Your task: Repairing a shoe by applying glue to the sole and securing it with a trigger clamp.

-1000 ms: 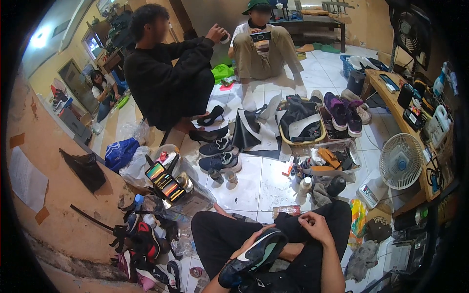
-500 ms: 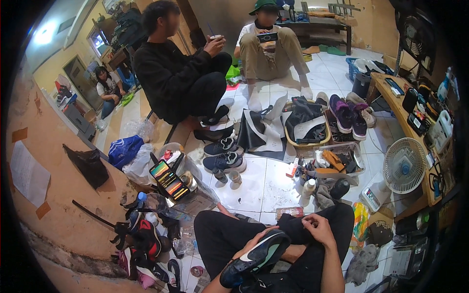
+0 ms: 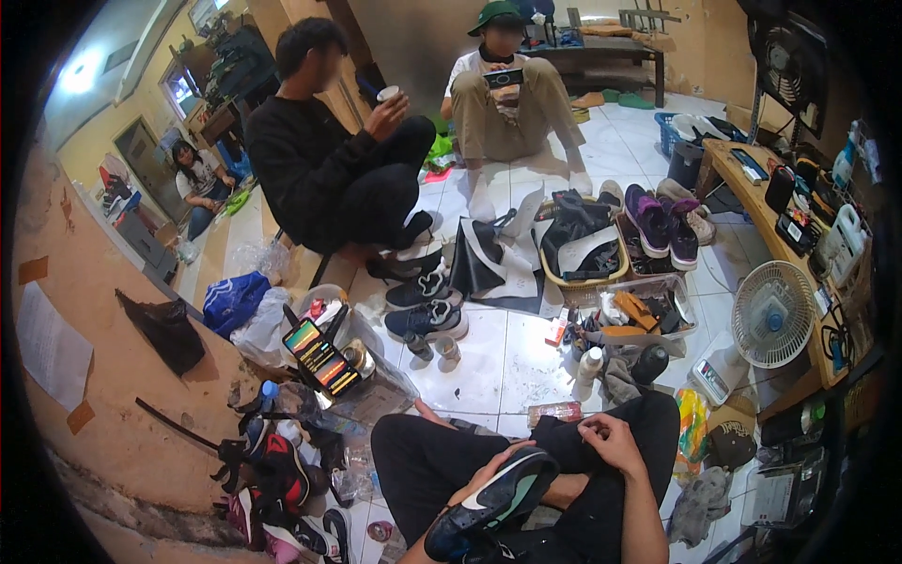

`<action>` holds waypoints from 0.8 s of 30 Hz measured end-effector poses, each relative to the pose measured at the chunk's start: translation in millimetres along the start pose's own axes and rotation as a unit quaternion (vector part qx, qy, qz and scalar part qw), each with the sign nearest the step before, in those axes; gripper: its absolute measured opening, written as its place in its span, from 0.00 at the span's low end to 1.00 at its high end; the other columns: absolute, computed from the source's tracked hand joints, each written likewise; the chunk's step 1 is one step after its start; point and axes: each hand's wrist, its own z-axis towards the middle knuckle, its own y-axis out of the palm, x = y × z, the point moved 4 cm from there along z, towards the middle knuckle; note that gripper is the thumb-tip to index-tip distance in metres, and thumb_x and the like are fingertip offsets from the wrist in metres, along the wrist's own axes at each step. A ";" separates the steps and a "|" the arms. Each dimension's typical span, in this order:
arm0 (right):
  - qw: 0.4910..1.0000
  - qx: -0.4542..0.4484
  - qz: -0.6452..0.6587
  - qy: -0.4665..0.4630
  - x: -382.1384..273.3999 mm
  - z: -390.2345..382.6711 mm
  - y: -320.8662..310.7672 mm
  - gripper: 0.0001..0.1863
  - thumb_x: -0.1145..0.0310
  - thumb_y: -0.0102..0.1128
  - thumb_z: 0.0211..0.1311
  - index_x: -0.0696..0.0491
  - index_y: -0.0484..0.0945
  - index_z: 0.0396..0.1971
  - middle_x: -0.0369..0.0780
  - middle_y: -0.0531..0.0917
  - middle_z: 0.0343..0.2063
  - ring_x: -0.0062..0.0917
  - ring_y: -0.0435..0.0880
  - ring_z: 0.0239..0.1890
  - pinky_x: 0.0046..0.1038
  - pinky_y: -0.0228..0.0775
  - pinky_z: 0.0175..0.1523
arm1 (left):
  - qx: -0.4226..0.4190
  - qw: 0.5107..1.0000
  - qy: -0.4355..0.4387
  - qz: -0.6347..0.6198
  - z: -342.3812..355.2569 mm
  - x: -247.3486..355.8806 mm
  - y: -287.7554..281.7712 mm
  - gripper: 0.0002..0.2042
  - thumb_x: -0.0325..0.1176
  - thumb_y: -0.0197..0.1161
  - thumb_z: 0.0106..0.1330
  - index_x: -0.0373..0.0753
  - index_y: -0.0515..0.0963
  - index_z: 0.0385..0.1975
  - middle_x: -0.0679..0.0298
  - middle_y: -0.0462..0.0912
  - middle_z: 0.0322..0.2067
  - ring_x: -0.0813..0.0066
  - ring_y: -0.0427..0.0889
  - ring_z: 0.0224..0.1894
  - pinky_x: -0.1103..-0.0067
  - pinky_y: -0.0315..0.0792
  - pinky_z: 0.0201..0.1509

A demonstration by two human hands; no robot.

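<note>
L hand (image 3: 484, 481) under black sneaker (image 3: 493, 498), gripping | R hand (image 3: 611, 440) beside, fingers pinched, grip unclear

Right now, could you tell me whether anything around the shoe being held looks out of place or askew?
The left hand holds a black sneaker tipped on its side across the lap, while the right hand rests on the knee. On the white tiled floor ahead, loose shoes lie scattered and unpaired, and a basket overflows with dark pieces.
</note>
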 end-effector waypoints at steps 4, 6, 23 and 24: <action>0.999 -0.010 0.017 0.043 5.1 0.5 -3.4 0.13 0.64 0.66 0.59 0.59 0.83 0.36 0.35 0.83 0.22 0.11 0.72 0.20 0.17 0.64 0.27 | 0.043 0.997 0.027 0.052 10.8 49.8 17.5 0.25 0.39 0.50 0.73 0.35 0.57 0.66 0.55 0.64 0.64 0.69 0.67 0.64 0.78 0.56 0.70; 0.998 -0.018 0.027 0.048 -0.5 -1.7 -0.3 0.13 0.65 0.65 0.60 0.60 0.82 0.36 0.35 0.83 0.22 0.11 0.73 0.21 0.17 0.65 0.27 | 0.061 0.988 -0.109 -0.095 6.6 12.0 2.3 0.25 0.42 0.45 0.74 0.35 0.58 0.66 0.55 0.65 0.63 0.69 0.67 0.63 0.78 0.57 0.70; 0.979 -0.083 0.126 0.134 -9.5 3.6 -10.4 0.17 0.65 0.60 0.65 0.59 0.79 0.19 0.35 0.78 0.15 0.14 0.71 0.13 0.19 0.60 0.19 | 0.070 0.972 -0.171 -0.144 7.5 -7.3 -4.0 0.23 0.40 0.36 0.76 0.34 0.59 0.65 0.56 0.67 0.61 0.69 0.67 0.63 0.76 0.55 0.70; 0.974 -0.085 0.160 0.137 -10.0 5.1 -12.0 0.16 0.67 0.60 0.65 0.60 0.78 0.18 0.35 0.78 0.15 0.15 0.72 0.15 0.19 0.62 0.21 | 0.073 0.972 -0.173 -0.138 9.3 -6.9 -4.1 0.23 0.40 0.37 0.76 0.34 0.59 0.65 0.56 0.68 0.61 0.69 0.67 0.63 0.76 0.55 0.70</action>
